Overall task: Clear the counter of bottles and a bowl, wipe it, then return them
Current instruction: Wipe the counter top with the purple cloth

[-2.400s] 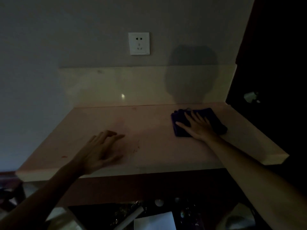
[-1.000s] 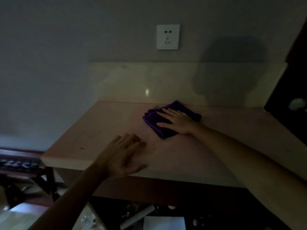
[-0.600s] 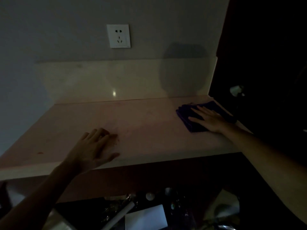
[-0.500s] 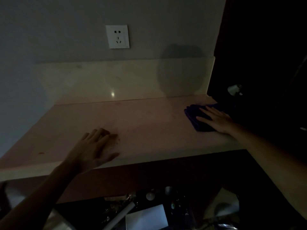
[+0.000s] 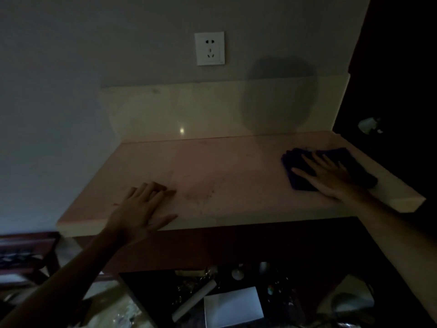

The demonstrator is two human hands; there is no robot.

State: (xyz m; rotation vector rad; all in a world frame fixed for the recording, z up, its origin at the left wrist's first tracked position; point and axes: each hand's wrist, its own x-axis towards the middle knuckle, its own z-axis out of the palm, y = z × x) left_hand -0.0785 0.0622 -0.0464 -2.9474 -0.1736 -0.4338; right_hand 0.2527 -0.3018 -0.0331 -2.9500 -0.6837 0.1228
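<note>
The pale stone counter (image 5: 224,166) carries no bottles and no bowl. A dark purple cloth (image 5: 295,159) lies near its right end. My right hand (image 5: 328,174) presses flat on that cloth, fingers spread. My left hand (image 5: 142,209) rests palm down on the bare counter at the front left edge, fingers apart, holding nothing. The room is dim.
A white wall socket (image 5: 209,48) sits above the backsplash. A dark cabinet (image 5: 397,91) borders the counter on the right. Below the counter lie a white sheet (image 5: 233,306), a pale tube (image 5: 194,301) and several small items on the floor. A wooden chair (image 5: 26,256) stands at the lower left.
My right hand slid the cloth from the middle of the counter to its right end and holds it there. My left hand has stayed at the front left edge.
</note>
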